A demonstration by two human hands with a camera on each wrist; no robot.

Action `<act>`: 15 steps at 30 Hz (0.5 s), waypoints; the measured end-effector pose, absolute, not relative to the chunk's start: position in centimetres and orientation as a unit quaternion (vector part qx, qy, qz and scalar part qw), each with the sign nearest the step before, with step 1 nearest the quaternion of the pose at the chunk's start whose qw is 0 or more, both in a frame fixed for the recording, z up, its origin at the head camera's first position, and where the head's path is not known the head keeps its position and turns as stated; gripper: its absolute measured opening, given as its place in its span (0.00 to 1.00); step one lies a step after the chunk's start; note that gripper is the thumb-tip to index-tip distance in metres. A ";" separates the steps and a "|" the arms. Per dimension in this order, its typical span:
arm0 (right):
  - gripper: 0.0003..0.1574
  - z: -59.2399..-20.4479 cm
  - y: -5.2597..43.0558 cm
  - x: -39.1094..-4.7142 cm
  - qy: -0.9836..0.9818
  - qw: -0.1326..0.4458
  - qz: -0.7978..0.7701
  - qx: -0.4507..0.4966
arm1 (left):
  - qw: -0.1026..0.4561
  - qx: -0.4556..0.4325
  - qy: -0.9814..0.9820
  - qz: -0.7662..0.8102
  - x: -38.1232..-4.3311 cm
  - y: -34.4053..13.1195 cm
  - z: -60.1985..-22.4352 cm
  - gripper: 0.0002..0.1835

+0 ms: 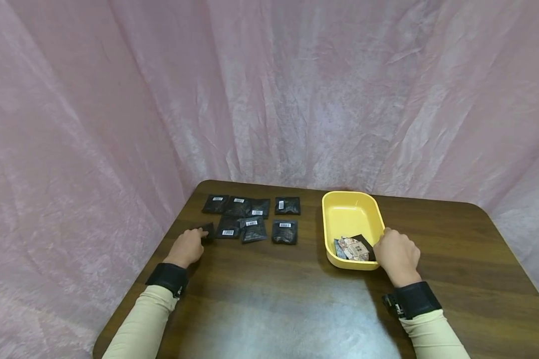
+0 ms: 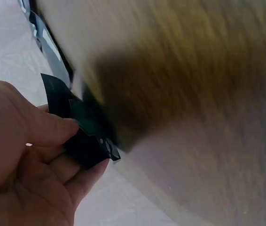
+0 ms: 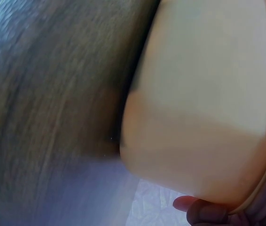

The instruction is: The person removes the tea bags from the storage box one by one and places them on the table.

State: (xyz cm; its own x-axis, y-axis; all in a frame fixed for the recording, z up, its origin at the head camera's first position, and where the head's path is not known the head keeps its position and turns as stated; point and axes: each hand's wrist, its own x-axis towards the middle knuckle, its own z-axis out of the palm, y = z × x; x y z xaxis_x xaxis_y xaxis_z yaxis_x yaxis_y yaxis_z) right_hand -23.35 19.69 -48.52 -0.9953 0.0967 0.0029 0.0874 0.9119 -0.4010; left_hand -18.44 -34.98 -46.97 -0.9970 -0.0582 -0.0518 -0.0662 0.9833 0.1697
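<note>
At the left end of the table, my left hand (image 1: 186, 248) pinches a small black packet (image 2: 83, 148) between thumb and fingers. In the left wrist view the packet is tilted up off the wood, with the thumb across it. My right hand (image 1: 397, 255) grips the right rim of a yellow plastic bin (image 1: 352, 216), near its front corner. Fingertips (image 3: 207, 212) curl under the rim in the right wrist view. Inside the bin, at the near end, lie printed card-like pieces (image 1: 357, 249) and a dark piece, partly hidden by the rim and hand.
Several flat black packets with white barcode labels lie between the hands, among them an overlapping packet (image 1: 253, 230) and a separate packet (image 1: 285, 232). The brown wooden table (image 1: 260, 289) has rounded corners. Pink curtain (image 1: 296, 99) hangs behind and to the left.
</note>
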 end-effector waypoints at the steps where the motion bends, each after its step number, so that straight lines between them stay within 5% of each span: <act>1: 0.21 -48.5 19.7 -23.4 -0.978 0.012 0.204 -0.048 | 0.025 -0.028 0.995 0.090 -18.7 -35.2 -47.0 0.26; 15: 0.23 -48.3 19.9 -23.3 -0.977 0.012 0.210 -0.043 | 0.064 -0.011 0.985 0.159 -21.0 -37.0 -48.0 0.13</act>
